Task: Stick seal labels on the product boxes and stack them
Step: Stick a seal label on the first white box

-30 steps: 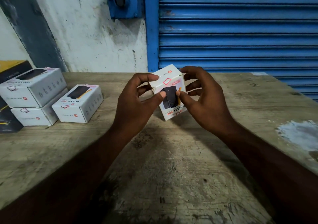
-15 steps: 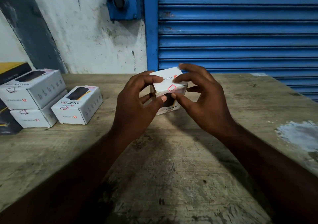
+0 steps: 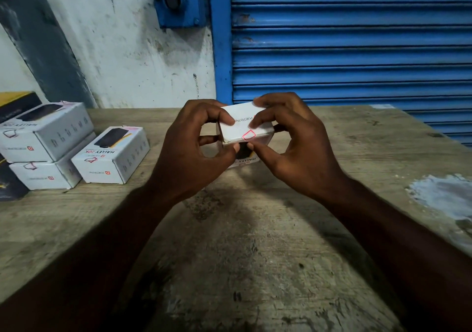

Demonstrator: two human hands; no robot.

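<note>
Both hands hold a small white product box (image 3: pixel 241 127) just above the wooden table (image 3: pixel 255 255), near its middle. A red-outlined seal label (image 3: pixel 249 135) sits on the box's near top edge. My left hand (image 3: pixel 196 147) grips the box's left side, thumb underneath and fingers curled on top. My right hand (image 3: pixel 288 140) grips its right side, with a fingertip on top just above the label and the thumb below it. Three more white boxes stand at the left: two stacked (image 3: pixel 46 132) and one beside them (image 3: pixel 112 155), each with a red label.
A black and yellow carton (image 3: pixel 15 102) stands at the far left behind the stack. A blue roller shutter (image 3: pixel 352 38) and a stained white wall (image 3: pixel 127 50) rise behind the table. A pale patch (image 3: pixel 444 196) marks the table's right side.
The box has tipped from its printed face toward me to its narrow end face up. My fingers have closed over its top around the label.
</note>
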